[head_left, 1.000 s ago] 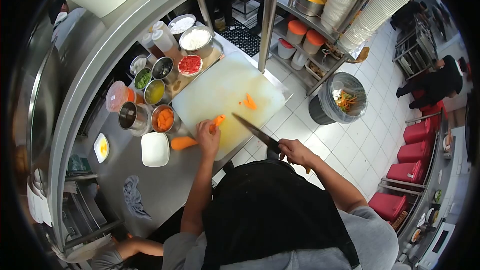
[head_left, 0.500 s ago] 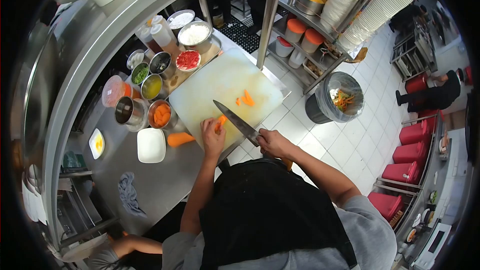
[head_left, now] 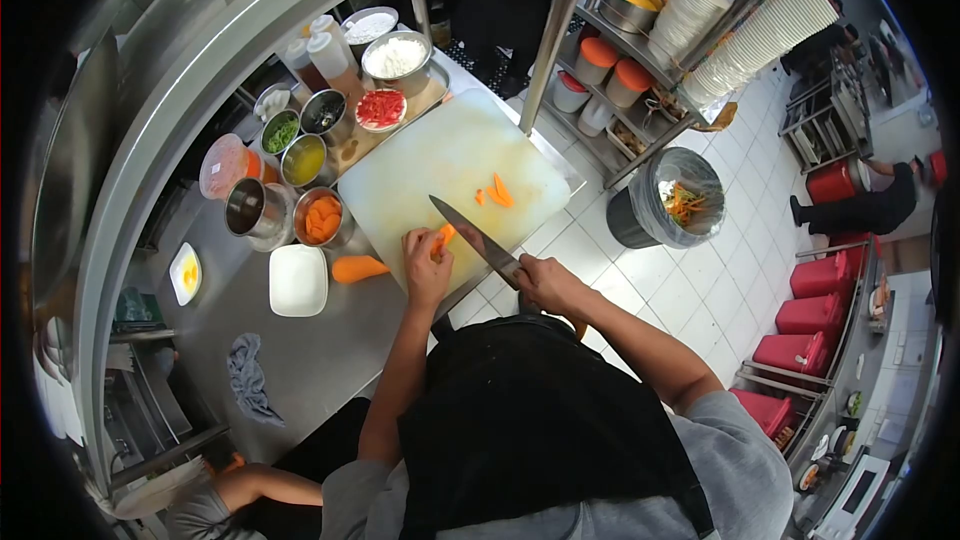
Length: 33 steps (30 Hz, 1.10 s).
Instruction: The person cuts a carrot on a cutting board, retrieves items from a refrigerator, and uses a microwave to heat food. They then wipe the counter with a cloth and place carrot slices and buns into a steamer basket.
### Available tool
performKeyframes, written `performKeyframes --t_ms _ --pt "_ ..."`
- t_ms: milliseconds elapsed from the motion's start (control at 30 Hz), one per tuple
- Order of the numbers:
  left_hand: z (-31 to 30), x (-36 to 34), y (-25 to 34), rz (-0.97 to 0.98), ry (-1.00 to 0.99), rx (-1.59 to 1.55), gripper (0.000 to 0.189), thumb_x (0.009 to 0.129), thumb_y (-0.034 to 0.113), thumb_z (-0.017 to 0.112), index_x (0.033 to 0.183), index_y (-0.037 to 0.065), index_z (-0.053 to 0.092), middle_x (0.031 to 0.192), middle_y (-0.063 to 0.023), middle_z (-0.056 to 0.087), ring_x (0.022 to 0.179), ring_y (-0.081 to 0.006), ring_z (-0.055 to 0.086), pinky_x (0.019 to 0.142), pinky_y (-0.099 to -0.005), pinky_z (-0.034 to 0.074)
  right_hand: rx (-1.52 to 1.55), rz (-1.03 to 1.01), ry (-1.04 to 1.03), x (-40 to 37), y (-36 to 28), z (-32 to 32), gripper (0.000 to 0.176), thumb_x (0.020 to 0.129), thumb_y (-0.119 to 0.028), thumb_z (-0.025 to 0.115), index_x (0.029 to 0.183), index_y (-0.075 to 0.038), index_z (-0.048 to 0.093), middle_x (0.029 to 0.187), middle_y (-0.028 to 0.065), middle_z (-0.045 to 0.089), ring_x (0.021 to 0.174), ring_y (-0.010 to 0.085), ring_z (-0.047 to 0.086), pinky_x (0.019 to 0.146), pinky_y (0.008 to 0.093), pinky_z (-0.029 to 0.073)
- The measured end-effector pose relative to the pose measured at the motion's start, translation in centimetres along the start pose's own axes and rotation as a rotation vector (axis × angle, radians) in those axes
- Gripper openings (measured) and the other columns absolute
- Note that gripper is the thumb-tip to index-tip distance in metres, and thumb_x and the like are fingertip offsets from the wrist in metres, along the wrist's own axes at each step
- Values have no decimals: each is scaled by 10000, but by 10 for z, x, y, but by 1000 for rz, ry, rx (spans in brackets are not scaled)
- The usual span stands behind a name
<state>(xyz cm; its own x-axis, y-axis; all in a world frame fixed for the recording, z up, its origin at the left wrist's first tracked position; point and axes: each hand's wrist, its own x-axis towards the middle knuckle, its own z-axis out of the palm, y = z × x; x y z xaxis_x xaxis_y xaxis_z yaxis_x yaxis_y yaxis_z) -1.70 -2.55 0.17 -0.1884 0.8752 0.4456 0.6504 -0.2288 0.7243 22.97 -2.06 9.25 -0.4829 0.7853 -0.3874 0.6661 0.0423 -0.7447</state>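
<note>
On the white cutting board (head_left: 400, 175), my left hand (head_left: 427, 268) has its fingers closed on a piece of carrot (head_left: 444, 237). The handle of a chef's knife (head_left: 474, 238) is gripped in my right hand (head_left: 548, 283). Its blade slants across the board just right of the carrot piece, tip pointing up and left. A few cut carrot pieces (head_left: 501, 192) lie on the board beyond the blade. Left of my left hand, a larger peeled carrot (head_left: 358, 269) rests beside the board's edge. Near it stands a metal bowl with carrot slices (head_left: 323, 220).
A white square dish (head_left: 298, 282) and a grey cloth (head_left: 250, 380) lie on the steel counter (head_left: 330, 350). Several metal containers, squeeze bottles (head_left: 330, 55) and a bowl of red strips (head_left: 381, 110) crowd the back. Right of the board stands a lined bin (head_left: 668, 202). Co-workers are nearby.
The view has shifted slightly. My hands, the knife and the carrot piece keep nearly the same places on the board. A co-worker's hands at the top show more fully.
</note>
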Motion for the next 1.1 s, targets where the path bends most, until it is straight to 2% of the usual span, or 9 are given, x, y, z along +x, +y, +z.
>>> performKeyframes --t_ms 200,367,667,800,867,1000,1100 --pt "-1 2 -6 -8 -18 -23 248 739 -41 655 982 2 635 1002 -156 593 966 -347 582 848 -416 491 -66 -9 10 6 4 4 302 1017 -239 497 906 32 572 683 237 659 657 412 676 665 508 534" --pt "-2 2 -10 -49 -41 -67 250 735 -49 651 980 0 648 1018 -157 599 966 -338 601 843 -397 506 -92 -19 11 11 -2 5 325 1016 -258 507 939 48 584 763 309 658 754 495 656 724 562 516" --pt "-1 3 -9 -25 -39 -62 263 725 -64 650 981 -4 655 1009 -155 600 955 -323 608 833 -383 513 -145 -62 41 31 -1 15 321 1011 -243 493 972 66 569 793 334 651 791 527 643 734 574 507" --pt "0 1 -14 -29 -29 -80 268 724 -68 649 985 -4 655 1011 -155 601 957 -324 610 833 -384 512 -132 -71 44 44 -1 20 302 1003 -218 492 953 72 564 788 339 646 785 530 640 727 571 507" --pt "-1 1 -13 -32 -33 -109 270 725 -67 651 987 -4 655 1018 -156 604 960 -326 614 831 -385 512 -104 -53 33 51 0 22 306 1011 -249 468 988 41 560 757 269 652 733 429 666 716 503 520" --pt "-2 2 -12 -23 -34 -84 271 724 -66 655 988 -4 653 1023 -157 606 957 -329 617 830 -386 515 -124 -104 58 57 -5 24 298 1007 -239 468 964 42 558 707 242 639 673 388 662 679 485 519" --pt "0 0 -15 -40 -61 -96 279 724 -71 652 994 -3 639 1019 -142 572 984 -339 568 850 -421 495 -97 -106 69 59 -13 23 292 1011 -228 469 946 45 553 681 226 633 642 375 657 658 483 517"
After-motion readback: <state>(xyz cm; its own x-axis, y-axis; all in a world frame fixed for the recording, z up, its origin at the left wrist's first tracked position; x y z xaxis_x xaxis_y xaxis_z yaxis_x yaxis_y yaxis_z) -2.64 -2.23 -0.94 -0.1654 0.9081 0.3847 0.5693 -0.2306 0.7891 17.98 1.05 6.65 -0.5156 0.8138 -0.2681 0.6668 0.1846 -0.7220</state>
